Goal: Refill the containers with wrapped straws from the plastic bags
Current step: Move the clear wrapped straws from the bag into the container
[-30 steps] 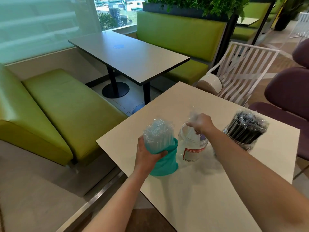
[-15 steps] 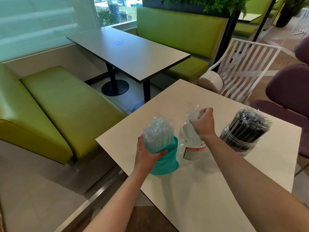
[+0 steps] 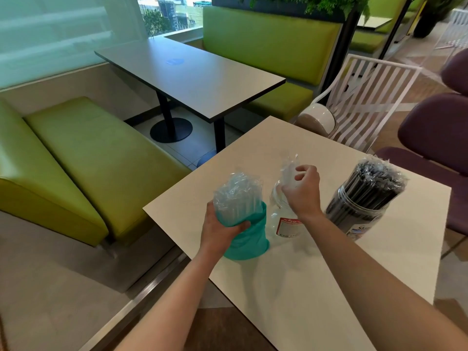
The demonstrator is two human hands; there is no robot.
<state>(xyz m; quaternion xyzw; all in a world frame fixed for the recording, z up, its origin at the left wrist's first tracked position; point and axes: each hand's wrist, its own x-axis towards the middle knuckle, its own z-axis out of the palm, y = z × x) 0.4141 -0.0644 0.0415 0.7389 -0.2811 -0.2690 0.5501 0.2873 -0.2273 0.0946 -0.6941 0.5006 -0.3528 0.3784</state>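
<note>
— Where are your straws?
— Your left hand (image 3: 219, 225) grips the teal bag (image 3: 249, 239) of clear straws (image 3: 238, 196) on the table (image 3: 316, 287). Your right hand (image 3: 302, 192) pinches a few wrapped straws (image 3: 288, 171) above the clear jar (image 3: 285, 221), left of the black-straw jar (image 3: 364, 214).

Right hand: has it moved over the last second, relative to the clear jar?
Yes. The right hand has lifted from low at the clear jar mouth to above it, pinching a few wrapped straws, while the jar stayed put.
</note>
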